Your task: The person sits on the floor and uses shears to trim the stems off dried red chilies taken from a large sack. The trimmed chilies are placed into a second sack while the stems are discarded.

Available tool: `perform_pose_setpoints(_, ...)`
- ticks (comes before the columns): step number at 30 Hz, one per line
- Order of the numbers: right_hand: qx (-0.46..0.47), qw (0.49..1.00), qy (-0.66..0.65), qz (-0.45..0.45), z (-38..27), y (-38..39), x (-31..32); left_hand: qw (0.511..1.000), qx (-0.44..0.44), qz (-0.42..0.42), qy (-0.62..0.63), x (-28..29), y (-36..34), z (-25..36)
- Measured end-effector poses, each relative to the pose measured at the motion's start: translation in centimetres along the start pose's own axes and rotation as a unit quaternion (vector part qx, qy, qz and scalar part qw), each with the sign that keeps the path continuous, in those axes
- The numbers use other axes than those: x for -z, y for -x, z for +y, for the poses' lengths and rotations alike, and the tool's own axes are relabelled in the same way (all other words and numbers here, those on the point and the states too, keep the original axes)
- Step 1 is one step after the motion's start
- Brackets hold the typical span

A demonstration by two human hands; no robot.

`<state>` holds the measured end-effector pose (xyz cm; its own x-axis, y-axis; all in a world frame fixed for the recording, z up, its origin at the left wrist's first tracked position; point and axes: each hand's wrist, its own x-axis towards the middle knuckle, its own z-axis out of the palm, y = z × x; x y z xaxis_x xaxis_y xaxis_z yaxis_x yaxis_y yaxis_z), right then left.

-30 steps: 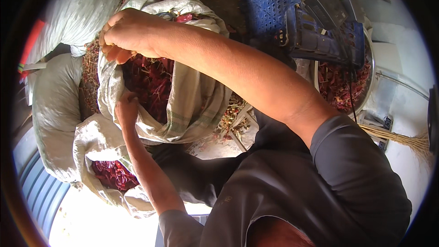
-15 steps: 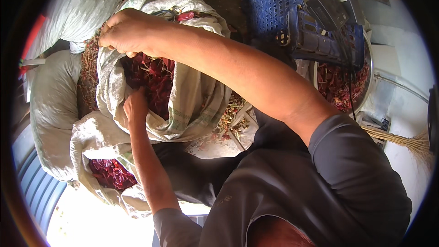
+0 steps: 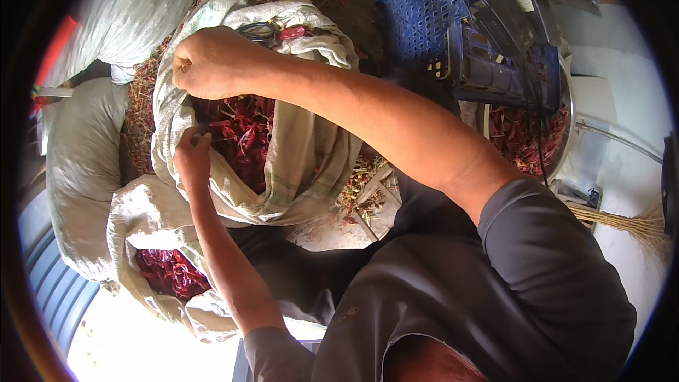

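A large white woven sack [image 3: 311,163] stands gaping in front of me, with dried red chilies [image 3: 246,143] inside. My left hand [image 3: 192,155] is at the left side of its mouth, fingertips pinched on what looks like a dark red dried chili at the edge of the heap. Above the sack's far rim, my right hand [image 3: 216,64] is closed in a fist, knuckles up; what its fingers hold, if anything, is hidden. My right forearm crosses over the sack and covers part of its opening. One loose red chili [image 3: 291,32] lies on the folded cloth behind my right wrist.
A smaller open sack of red chilies [image 3: 171,274] stands at the near left. Full white sacks [image 3: 85,170] line the left side. At the right, a blue plastic crate [image 3: 424,21] rests by a round metal basin [image 3: 566,127] of chilies. A straw broom [image 3: 622,225] lies beyond. Stems litter the floor.
My left hand has come up and left from within the chilies to the sack's inner edge. My right hand has shifted slightly right and nearer, its fist turned more knuckles-up.
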<state>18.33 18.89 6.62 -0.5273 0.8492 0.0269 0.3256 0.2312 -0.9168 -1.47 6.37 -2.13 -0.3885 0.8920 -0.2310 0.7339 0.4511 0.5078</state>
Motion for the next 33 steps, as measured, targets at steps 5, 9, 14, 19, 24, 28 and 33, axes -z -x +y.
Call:
perform_pose_setpoints(5, -0.002, 1.0, -0.016, 0.009, -0.2, -0.1, -0.3, 0.964, -0.149, -0.016, -0.218, -4.5, -0.8, -2.0)
perform_pose_setpoints(9, 0.013, 1.0, -0.009, 0.016, -0.1, 0.1, -0.5, 0.955, -0.138, -0.076, -0.251, -3.9, -1.6, -2.5)
perform_pose_setpoints(14, 0.025, 0.998, 0.048, -0.016, -0.3, -0.4, -0.5, 0.994, 0.004, -0.025, 0.103, -0.8, -0.1, -0.4)
perform_pose_setpoints(19, 0.095, 0.986, 0.13, -0.046, -0.5, -0.1, -2.6, 0.907, 0.117, -0.004, 0.405, 3.0, 3.9, 2.2)
perform_pose_setpoints(24, 0.135, 0.963, 0.1, -0.213, -1.4, 3.2, -3.8, 0.854, 0.115, -0.02, 0.508, 3.1, 8.1, 0.9)
perform_pose_setpoints(28, 0.2, 0.945, 0.098, -0.239, 0.0, 5.9, -4.6, 0.767, 0.124, -0.066, 0.625, 0.9, 11.8, 2.1)
perform_pose_setpoints(33, 0.183, 0.937, 0.07, -0.288, -0.5, 7.9, -5.7, 0.866, 0.097, 0.0, 0.491, 1.6, 15.8, 2.5)
